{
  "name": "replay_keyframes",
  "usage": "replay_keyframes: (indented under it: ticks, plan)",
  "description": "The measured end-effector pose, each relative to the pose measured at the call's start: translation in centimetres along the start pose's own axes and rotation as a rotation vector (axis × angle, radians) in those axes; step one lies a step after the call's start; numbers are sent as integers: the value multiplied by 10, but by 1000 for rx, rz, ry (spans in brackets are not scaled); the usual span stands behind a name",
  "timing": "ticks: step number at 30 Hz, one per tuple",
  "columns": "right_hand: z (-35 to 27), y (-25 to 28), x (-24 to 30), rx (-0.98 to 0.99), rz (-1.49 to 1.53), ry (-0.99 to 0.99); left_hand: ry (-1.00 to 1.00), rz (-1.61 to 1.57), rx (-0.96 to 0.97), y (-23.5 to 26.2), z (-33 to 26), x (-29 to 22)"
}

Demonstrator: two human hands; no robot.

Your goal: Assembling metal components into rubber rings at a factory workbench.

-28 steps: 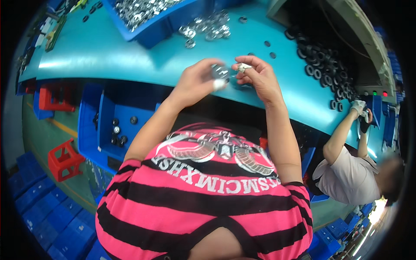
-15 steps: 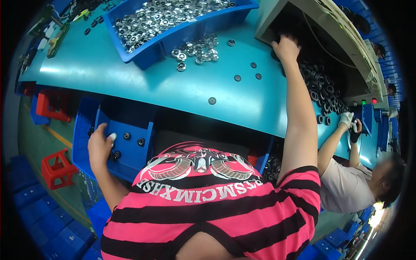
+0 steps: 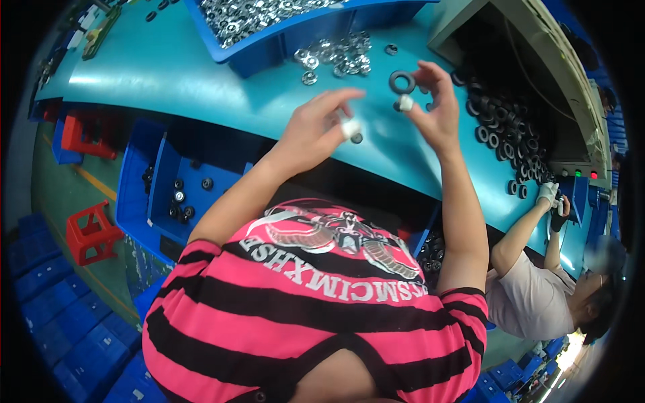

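Observation:
Over the teal table, my left hand is raised with fingers apart and nothing visible in them. Its thumb wears a white finger cover. Beside that thumb, a small dark disc lies on the table. To the right, my right hand has its fingers curled and a black ring at its fingertips; the exact grip is partly hidden. That thumb has a white cover too. More small dark discs lie behind and beside this hand, partly covered by it.
A blue bin of shiny metallic parts stands at the back, with loose shiny parts before it. Many black rings are heaped by a machine opening. Below left, a blue tray holds dark wheel-like parts. A co-worker sits at right.
My right hand has come out of the machine opening toward me with a black ring. My left hand has risen from the blue tray to above the table. The view has shifted slightly.

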State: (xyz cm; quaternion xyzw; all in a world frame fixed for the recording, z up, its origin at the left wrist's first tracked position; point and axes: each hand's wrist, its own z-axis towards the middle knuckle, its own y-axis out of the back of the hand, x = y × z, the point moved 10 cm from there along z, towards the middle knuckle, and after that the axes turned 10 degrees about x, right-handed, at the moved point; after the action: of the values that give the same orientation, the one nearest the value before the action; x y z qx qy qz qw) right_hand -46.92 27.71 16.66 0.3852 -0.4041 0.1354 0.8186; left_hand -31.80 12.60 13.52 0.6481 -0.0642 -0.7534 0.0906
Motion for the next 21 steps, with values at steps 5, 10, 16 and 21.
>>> replay_keyframes:
  ticks: [5,10,16,21]
  plan:
    - [-20,-55,22,125,357,-41,36,-487,91,-23,19,19]
    - [-9,-69,5,276,494,-109,54,-563,-18,-17,8,36]
    - [68,-12,-86,62,-449,-103,73,-496,-66,-8,0,43]
    - [81,-19,-143,142,-751,-134,100,-521,-70,-9,-6,44]
